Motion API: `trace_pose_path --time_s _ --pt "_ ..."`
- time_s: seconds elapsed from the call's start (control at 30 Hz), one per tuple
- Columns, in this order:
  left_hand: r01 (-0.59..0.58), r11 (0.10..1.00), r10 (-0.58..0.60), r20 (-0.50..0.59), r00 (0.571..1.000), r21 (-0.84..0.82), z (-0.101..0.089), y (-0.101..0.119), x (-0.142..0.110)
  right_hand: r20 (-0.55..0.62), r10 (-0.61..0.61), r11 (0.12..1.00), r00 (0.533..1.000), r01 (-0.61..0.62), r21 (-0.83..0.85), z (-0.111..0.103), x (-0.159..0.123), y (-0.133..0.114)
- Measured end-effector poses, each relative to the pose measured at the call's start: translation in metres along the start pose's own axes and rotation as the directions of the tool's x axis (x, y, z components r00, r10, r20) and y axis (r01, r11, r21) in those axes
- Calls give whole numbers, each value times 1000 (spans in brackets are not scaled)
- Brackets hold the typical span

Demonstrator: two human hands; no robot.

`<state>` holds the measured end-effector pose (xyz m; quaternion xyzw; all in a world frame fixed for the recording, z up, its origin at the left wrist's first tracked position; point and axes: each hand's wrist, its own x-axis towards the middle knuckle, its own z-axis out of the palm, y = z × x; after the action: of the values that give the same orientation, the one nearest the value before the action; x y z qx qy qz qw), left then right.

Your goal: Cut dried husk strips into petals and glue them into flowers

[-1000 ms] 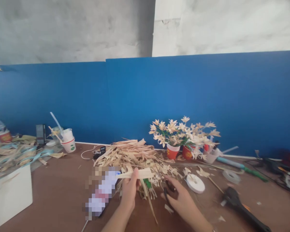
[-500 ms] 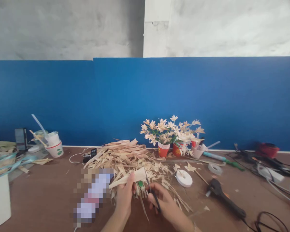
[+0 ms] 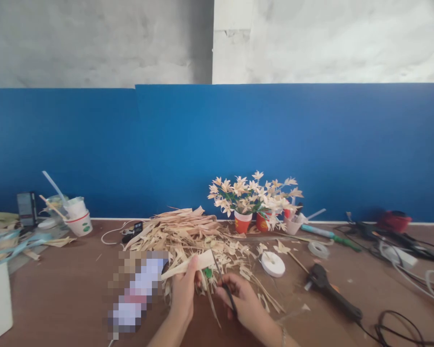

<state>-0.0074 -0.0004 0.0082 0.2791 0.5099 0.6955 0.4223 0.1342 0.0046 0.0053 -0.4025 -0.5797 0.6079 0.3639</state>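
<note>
My left hand (image 3: 183,294) pinches a pale, flat strip of dried husk (image 3: 202,260) between thumb and fingers, its narrow end pointing left. In my right hand (image 3: 244,300) is a pair of dark scissors (image 3: 228,295), blades pointing up and away. The blade tips stand at the strip's right end; whether they touch it I cannot tell. Beneath and behind both hands spreads a heap of dried husk strips and scraps (image 3: 181,226). A small green thing (image 3: 208,273) shows just right of my left fingers.
Paper cups (image 3: 242,223) with husk flowers (image 3: 255,193) stand at the back. Right of my hands lie a white roll (image 3: 273,264), a clear tape roll (image 3: 318,249), a black corded tool (image 3: 334,294) and tangled cables. A blurred-out phone-like object (image 3: 139,294) lies left; a white bowl (image 3: 80,224) stands farther back.
The whole view has shifted slightly, with things sitting a little farther left. Both hands keep nearly the same pose, strip and scissors still held together at the strip's right end.
</note>
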Motion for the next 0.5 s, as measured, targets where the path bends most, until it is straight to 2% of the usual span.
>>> trace_pose_path --time_s 0.17,0.27,0.37,0.5 --pt "53 998 -54 30 998 41 -1 3 0 -72 22 999 997 -19 41 -6 0 -10" --pt "127 990 -135 165 977 56 2 6 -5 -109 1 991 994 13 136 -9 -3 -19" --pt "200 977 -214 305 928 78 7 8 -10 -158 3 981 987 28 190 -9 -5 -23" --pt "234 970 -242 373 896 68 9 5 -11 -128 40 981 991 -15 192 -9 -3 -18"
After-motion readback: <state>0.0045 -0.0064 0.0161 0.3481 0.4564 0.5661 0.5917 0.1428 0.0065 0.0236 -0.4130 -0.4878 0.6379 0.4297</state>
